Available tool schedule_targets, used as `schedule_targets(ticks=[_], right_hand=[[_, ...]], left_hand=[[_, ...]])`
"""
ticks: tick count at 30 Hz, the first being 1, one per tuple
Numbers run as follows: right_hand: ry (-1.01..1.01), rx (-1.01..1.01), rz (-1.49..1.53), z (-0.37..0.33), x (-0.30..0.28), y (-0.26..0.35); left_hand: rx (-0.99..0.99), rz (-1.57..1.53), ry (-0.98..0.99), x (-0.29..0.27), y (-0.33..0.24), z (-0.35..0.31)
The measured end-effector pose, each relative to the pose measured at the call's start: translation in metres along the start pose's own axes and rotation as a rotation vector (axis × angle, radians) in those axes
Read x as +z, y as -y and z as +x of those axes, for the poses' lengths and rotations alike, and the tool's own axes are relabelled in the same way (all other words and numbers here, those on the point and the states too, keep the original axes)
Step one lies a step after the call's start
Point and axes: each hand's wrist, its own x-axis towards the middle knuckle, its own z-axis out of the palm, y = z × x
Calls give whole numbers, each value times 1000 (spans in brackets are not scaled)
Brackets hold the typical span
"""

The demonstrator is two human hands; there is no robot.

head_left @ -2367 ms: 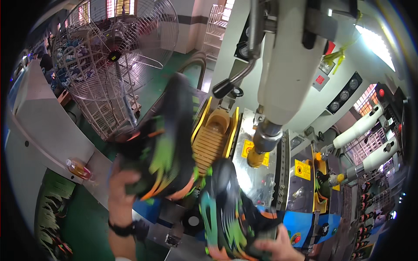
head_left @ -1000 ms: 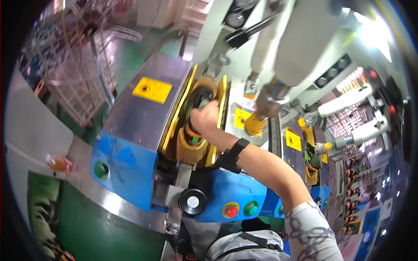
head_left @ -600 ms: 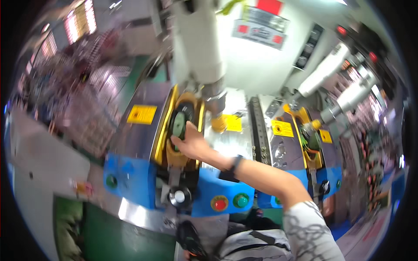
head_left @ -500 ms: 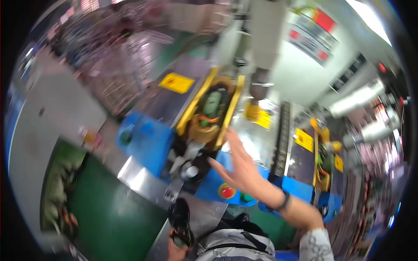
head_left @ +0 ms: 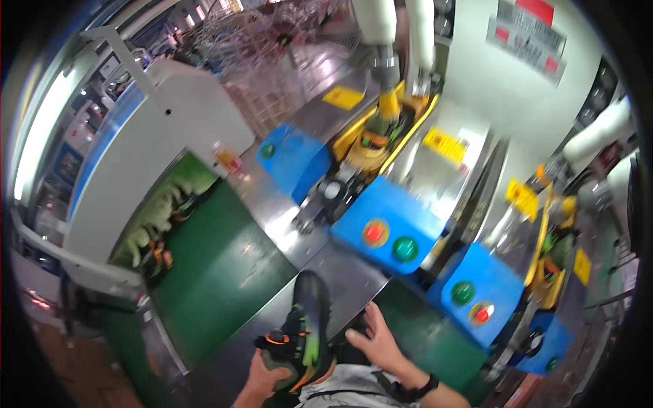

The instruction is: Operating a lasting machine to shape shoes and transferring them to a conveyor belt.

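Observation:
My left hand grips a black shoe with green and orange trim at its heel end. The shoe points away from me, over the metal edge of the bench. To its right, my right hand has its fingers apart and holds nothing; a dark band circles that wrist. Ahead, another dark shoe sits in the yellow-sided cradle of a press. A press rod with a yellow end comes down over that shoe and partly hides it.
Blue control housings with red and green buttons face me. A green conveyor belt runs at the left into a grey tunnel machine, with shoes at its mouth. A bottle stands beside the tunnel. Further right is a second press cradle.
My right hand has drawn back from beside the press cradle to near the held shoe. The shoe in my left hand is further up in view. A press rod is now over the cradle's shoe.

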Motion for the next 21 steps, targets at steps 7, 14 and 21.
schedule_targets(ticks=[7,14,21], right_hand=[[160,-93,623,-44,63,15],[508,314,1393,-95,69,39],[6,599,872,-137,157,106]], left_hand=[[725,700,254,23,-10,-84],[1020,540,338,-8,-49,-45],[43,-80,778,-63,-72,-25]])
